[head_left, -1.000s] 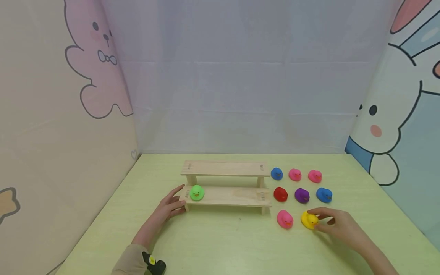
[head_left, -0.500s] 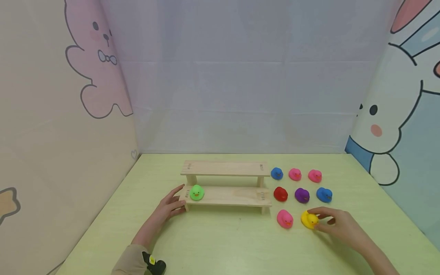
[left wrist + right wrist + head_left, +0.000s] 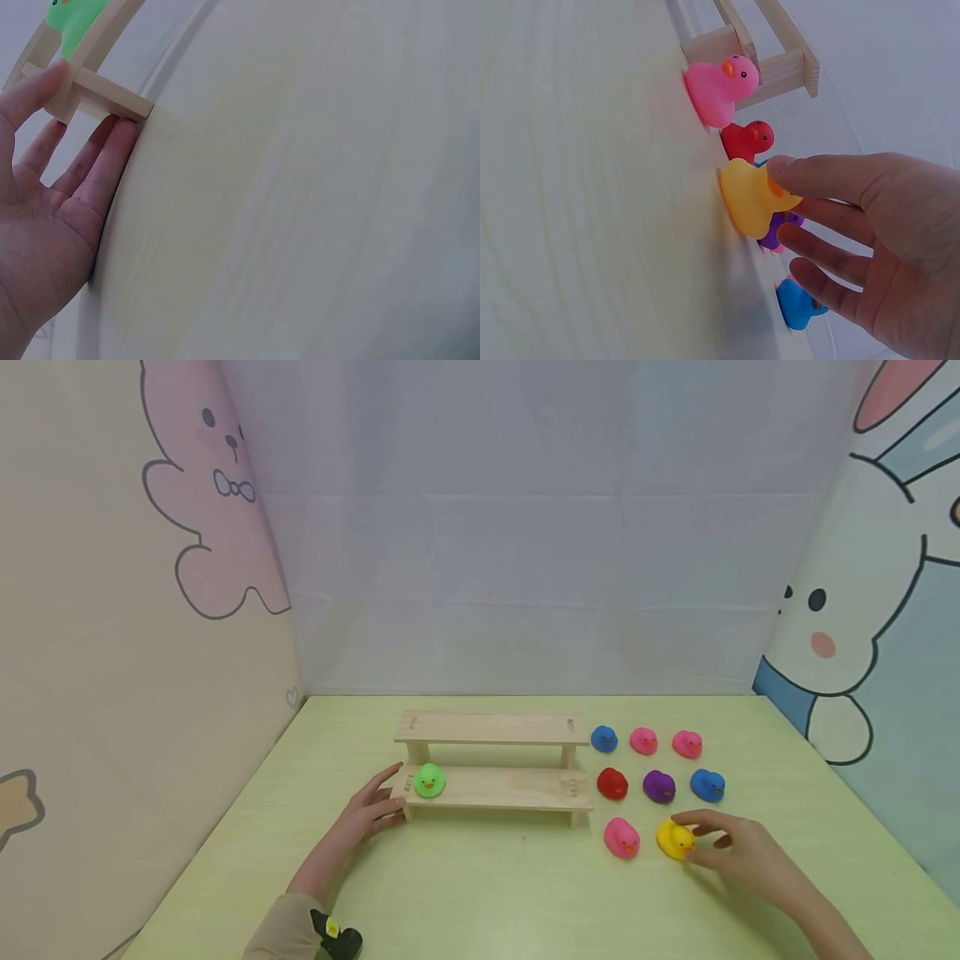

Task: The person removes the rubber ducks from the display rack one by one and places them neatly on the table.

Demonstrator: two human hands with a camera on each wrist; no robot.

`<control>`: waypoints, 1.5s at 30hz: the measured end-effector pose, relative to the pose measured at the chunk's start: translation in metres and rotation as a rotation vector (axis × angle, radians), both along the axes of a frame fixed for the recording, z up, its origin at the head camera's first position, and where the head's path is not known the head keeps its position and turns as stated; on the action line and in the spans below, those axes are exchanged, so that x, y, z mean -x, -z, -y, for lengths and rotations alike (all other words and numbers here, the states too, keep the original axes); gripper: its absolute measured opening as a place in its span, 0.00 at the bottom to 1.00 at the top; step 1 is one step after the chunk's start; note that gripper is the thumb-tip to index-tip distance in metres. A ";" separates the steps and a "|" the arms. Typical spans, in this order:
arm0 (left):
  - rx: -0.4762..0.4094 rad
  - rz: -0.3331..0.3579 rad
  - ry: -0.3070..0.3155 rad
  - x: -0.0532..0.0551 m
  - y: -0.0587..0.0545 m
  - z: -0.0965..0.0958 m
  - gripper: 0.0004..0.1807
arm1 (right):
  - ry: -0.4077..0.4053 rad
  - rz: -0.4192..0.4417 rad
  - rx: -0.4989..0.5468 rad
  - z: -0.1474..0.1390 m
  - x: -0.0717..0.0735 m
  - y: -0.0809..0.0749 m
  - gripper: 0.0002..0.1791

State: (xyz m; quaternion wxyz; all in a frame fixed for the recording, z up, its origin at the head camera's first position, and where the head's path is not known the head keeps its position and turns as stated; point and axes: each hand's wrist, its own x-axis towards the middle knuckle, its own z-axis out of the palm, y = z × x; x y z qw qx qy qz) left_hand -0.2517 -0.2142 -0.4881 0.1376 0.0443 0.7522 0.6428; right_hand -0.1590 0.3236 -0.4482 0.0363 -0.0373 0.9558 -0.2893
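My right hand [image 3: 738, 852] pinches the yellow rubber duck [image 3: 677, 841] at its head between thumb and index finger. In the right wrist view the duck's base [image 3: 739, 199] sits at the tabletop, and the other fingers spread loosely beside it. My left hand [image 3: 369, 810] holds the left end of a two-step wooden shelf [image 3: 495, 788]. The left wrist view has the thumb at the lower step's edge and the fingertips against its leg [image 3: 112, 97]. A green rubber duck [image 3: 430, 781] faces forward on the lower step's left end; the upper step [image 3: 491, 727] bears nothing.
Left of the yellow duck sits a pink duck [image 3: 622, 838]. Behind them stand a red duck [image 3: 612, 784], a purple duck [image 3: 659, 787] and a blue duck [image 3: 707, 786]. The back row has another blue duck [image 3: 604, 739] and two pink ducks [image 3: 643, 741]. Curtain-like walls enclose the table [image 3: 480, 893].
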 end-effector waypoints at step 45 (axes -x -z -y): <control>-0.012 0.001 0.001 0.002 0.002 0.002 0.40 | -0.080 -0.514 0.280 0.099 0.022 -0.009 0.20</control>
